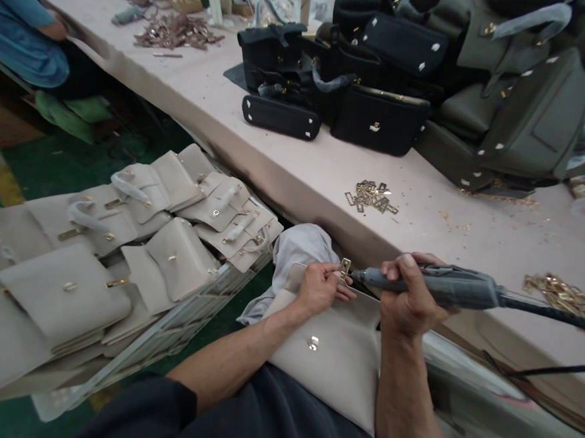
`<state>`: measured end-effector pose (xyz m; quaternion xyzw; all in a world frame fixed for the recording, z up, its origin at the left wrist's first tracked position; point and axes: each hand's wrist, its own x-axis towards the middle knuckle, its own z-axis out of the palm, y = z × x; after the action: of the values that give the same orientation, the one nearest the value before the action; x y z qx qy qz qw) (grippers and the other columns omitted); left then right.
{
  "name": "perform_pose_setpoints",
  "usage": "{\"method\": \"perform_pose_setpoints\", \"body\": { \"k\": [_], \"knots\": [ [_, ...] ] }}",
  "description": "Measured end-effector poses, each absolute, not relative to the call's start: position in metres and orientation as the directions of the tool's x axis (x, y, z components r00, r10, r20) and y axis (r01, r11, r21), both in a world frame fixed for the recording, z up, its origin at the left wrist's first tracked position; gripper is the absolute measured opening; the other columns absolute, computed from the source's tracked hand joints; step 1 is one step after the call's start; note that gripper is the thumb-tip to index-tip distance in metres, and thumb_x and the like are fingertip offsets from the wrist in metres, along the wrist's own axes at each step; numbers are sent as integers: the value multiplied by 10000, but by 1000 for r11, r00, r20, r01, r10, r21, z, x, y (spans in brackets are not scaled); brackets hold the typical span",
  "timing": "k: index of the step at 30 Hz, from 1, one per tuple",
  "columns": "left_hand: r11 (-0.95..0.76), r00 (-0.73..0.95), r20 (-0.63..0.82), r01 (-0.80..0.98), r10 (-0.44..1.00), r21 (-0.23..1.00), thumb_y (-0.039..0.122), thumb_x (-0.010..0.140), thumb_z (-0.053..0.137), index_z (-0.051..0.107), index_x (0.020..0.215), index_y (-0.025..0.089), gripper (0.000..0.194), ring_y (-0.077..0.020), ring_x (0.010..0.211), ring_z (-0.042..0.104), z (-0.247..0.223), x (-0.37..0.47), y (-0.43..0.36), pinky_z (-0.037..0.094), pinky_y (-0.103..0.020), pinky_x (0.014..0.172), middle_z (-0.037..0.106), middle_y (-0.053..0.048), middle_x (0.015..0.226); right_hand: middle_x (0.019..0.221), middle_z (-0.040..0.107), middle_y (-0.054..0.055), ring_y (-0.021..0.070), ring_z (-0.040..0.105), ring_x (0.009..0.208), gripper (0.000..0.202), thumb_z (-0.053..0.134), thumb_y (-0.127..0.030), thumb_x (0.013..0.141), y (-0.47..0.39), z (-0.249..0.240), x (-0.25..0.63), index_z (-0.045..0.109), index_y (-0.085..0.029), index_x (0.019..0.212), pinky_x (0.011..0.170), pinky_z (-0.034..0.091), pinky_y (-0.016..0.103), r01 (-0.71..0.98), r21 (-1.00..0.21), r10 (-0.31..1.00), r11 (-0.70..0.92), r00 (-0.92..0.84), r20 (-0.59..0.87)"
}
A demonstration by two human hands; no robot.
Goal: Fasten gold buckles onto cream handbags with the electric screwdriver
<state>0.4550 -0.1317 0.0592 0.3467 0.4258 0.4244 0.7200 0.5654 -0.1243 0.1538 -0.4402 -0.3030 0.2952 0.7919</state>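
- My left hand [321, 289] pinches a small brass fitting [344, 268] upright at the top edge of the beige bag [333, 355], so it stands steady for the tool.
- My right hand [410, 297] is wrapped tight around the grey power tool [442, 287], its tip meeting the fitting from the side; the cord [551, 316] trails off to my right.
- The bag lies across my lap, flap up, just below the table [296, 159] edge, which keeps it close under both hands.
- Loose fittings [371, 196] sit on the table within reach.
- Finished-looking beige bags [120, 247] are stacked on my left; dark bags [382, 85] are piled across the table.
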Motion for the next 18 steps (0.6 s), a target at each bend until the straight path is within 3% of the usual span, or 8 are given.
{"method": "perform_pose_setpoints", "body": {
  "k": [6,11,18],
  "knots": [
    [400,281,-316,-326,906,857,291,901,607,680,942,71,235,-223,633,784,58,456,-132,621,-233,535,756,-127,798,632,526,-50,88,494,484,194,802,-193,763,-125,152,565,615,-169,808,523,471,268,-200,-882,758,426,611,227],
    [391,266,-313,-326,912,861,258,900,576,685,970,63,235,-215,627,784,56,456,-133,616,-226,522,769,-150,894,661,556,-45,83,499,484,172,799,-184,775,-127,152,561,631,-168,809,531,475,271,-152,-889,758,432,595,267],
    [402,257,-331,-308,908,862,269,889,601,692,978,63,243,-222,627,784,58,457,-133,611,-233,516,773,-151,888,669,585,-44,105,544,489,193,818,-203,778,-124,149,557,642,-175,852,522,493,286,-87,-903,820,422,462,338]
  ]
}}
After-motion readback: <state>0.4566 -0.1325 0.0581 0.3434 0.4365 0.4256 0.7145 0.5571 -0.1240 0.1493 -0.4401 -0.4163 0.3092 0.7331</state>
